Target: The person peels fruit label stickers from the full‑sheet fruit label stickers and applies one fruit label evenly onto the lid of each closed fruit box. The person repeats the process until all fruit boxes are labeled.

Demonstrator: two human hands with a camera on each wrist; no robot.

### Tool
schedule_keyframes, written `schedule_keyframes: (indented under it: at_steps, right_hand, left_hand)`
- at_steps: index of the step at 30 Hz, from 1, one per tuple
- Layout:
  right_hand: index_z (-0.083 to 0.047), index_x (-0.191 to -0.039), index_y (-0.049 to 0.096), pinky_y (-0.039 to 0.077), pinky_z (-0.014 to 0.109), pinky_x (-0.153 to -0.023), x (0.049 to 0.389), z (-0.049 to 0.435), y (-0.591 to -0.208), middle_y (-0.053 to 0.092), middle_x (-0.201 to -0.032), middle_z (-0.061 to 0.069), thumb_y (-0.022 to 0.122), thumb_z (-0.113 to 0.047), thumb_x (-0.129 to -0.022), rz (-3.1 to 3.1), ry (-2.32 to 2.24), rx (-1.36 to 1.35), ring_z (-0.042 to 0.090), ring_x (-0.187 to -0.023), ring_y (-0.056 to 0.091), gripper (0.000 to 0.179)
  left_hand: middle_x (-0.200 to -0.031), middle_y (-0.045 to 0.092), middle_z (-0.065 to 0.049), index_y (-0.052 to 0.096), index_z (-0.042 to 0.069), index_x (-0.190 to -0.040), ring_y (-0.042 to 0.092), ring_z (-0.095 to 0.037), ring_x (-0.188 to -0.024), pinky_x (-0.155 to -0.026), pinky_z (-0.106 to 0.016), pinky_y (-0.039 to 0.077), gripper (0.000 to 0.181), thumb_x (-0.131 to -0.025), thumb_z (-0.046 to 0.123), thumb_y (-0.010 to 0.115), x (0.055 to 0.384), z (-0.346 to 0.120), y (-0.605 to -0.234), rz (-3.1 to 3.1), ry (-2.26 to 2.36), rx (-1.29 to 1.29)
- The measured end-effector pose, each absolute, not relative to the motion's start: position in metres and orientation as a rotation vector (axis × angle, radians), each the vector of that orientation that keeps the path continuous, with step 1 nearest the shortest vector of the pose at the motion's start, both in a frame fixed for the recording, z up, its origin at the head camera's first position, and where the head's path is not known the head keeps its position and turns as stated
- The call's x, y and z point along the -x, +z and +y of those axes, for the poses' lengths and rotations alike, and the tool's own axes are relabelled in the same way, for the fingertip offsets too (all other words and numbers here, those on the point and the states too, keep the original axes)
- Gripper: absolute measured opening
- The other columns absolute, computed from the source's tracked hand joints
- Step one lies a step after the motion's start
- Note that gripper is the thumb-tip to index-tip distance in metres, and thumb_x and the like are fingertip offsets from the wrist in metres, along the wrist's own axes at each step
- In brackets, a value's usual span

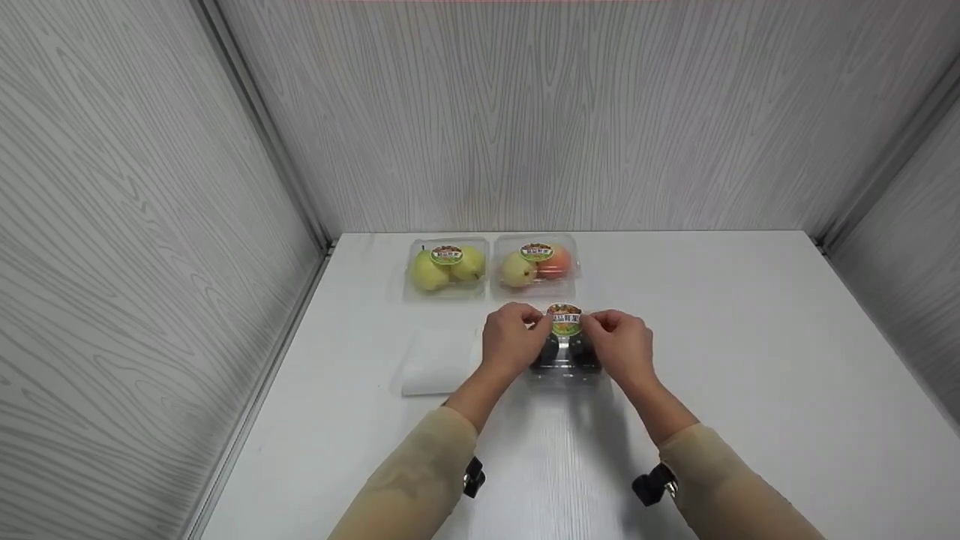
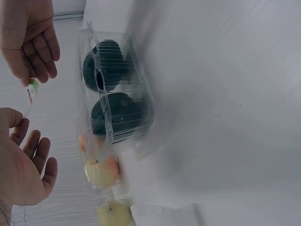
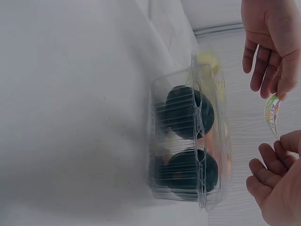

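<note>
An oval printed sticker (image 1: pixel 565 320) is stretched between both hands above a clear plastic box (image 3: pixel 155 183) holding two dark, roundish fruits (image 2: pixel 117 110). The thumb and forefinger of my left hand (image 1: pixel 512 337) pinch one end of the sticker. My right hand (image 1: pixel 624 346) pinches the opposite end, its other fingers loosely bent. In the right wrist view the sticker (image 3: pixel 271 113) bows a little and hangs apart from the lid. The box appears closed and stands on the white table (image 1: pixel 750 360).
Behind stand a clear box of yellow-green pears (image 1: pixel 448 268) and another with a pale fruit and a reddish one (image 1: pixel 553 262), both bearing oval stickers. A white sheet or pad (image 1: pixel 435 364) lies left of the dark-fruit box. Wood-grain panels (image 1: pixel 525 112) wall in the table.
</note>
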State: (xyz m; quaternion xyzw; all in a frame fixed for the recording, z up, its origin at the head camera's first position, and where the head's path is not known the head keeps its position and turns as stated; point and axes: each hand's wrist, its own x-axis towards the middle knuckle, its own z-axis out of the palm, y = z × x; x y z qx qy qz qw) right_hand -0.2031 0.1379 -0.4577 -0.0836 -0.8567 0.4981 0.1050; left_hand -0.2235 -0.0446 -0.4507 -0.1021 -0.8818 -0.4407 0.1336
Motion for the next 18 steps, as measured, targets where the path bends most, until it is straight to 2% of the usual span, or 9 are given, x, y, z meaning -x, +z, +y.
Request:
schedule_keyframes:
  at_steps: [5, 12, 15, 18]
  right_hand:
    - [-0.003, -0.102, 0.081, 0.048, 0.029, -0.068, 0.203, 0.137, -0.462, 0.076, -0.089, 0.008, 0.071, -0.025, -0.101, -2.524, 1.384, 0.222, 0.021, -0.080, 0.063, 0.024]
    - [-0.003, -0.098, 0.081, 0.055, 0.045, -0.082, 0.201, 0.134, -0.469, 0.079, -0.098, 0.012, 0.071, -0.025, -0.101, -2.553, 1.229, 0.198, 0.027, -0.089, 0.068, 0.023]
    - [-0.004, -0.098, 0.081, 0.051, 0.043, -0.073, 0.201, 0.134, -0.472, 0.079, -0.094, 0.011, 0.072, -0.024, -0.100, -2.563, 1.152, 0.181, 0.026, -0.078, 0.063, 0.022]
    - [-0.004, -0.097, 0.081, 0.042, 0.037, -0.062, 0.200, 0.133, -0.474, 0.077, -0.088, 0.010, 0.073, -0.022, -0.099, -2.563, 1.088, 0.155, 0.022, -0.067, 0.054, 0.020]
  left_hand:
    - [-0.084, 0.073, -0.001, 0.077, 0.012, -0.076, 0.071, -0.020, -0.084, -0.076, -0.038, 0.056, 0.016, -0.089, 0.020, 0.079, 0.222, -0.041, -0.460, -2.544, -1.135, 0.329]
    - [-0.080, 0.072, 0.002, 0.077, 0.014, -0.073, 0.070, -0.018, -0.080, -0.076, -0.036, 0.056, 0.016, -0.087, 0.019, 0.078, 0.220, -0.037, -0.468, -2.544, -0.918, 0.390]
    - [-0.081, 0.074, 0.002, 0.077, 0.014, -0.071, 0.071, -0.019, -0.080, -0.076, -0.038, 0.056, 0.016, -0.087, 0.018, 0.078, 0.220, -0.035, -0.471, -2.530, -0.835, 0.419]
    - [-0.083, 0.075, 0.001, 0.078, 0.014, -0.072, 0.072, -0.019, -0.080, -0.077, -0.040, 0.056, 0.015, -0.087, 0.018, 0.078, 0.221, -0.034, -0.475, -2.515, -0.775, 0.435]
